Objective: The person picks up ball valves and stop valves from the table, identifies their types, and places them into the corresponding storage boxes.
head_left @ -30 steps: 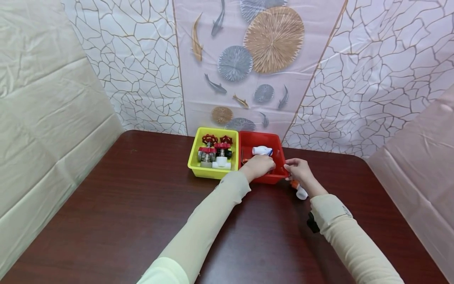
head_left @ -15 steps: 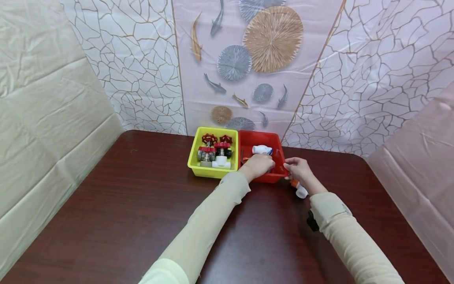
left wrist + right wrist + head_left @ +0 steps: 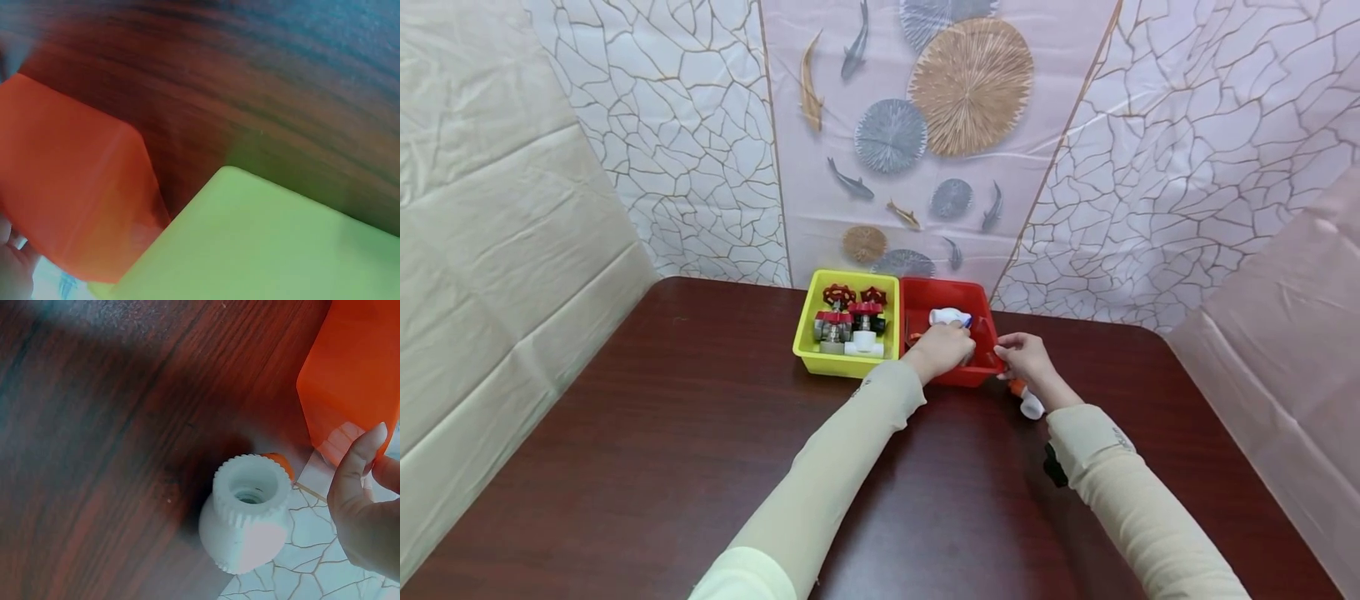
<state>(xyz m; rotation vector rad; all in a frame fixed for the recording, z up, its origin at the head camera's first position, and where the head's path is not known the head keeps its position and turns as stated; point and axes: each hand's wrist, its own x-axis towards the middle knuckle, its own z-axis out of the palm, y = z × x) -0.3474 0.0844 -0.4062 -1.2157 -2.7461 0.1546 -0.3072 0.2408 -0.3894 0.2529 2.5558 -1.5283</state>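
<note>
My left hand reaches over the near wall of the red bin. Its fingers point down inside, mostly hidden, so I cannot tell what they hold. Just beyond the knuckles lies a white plastic valve with a blue part. At the bin's right side, my right hand pinches the rim between thumb and fingers, as the right wrist view also shows. Below that hand, on the table, rests a white fitting with an orange part; its ribbed round opening shows in the right wrist view.
A yellow bin stands against the red one's left side. It holds valves with red handwheels and a white tee fitting. Both bins sit near the back edge of the dark wooden table, before a patterned cloth backdrop.
The head view has shifted slightly, so everything sits a little further left. Both hands stay at the red bin with hardly any movement.
</note>
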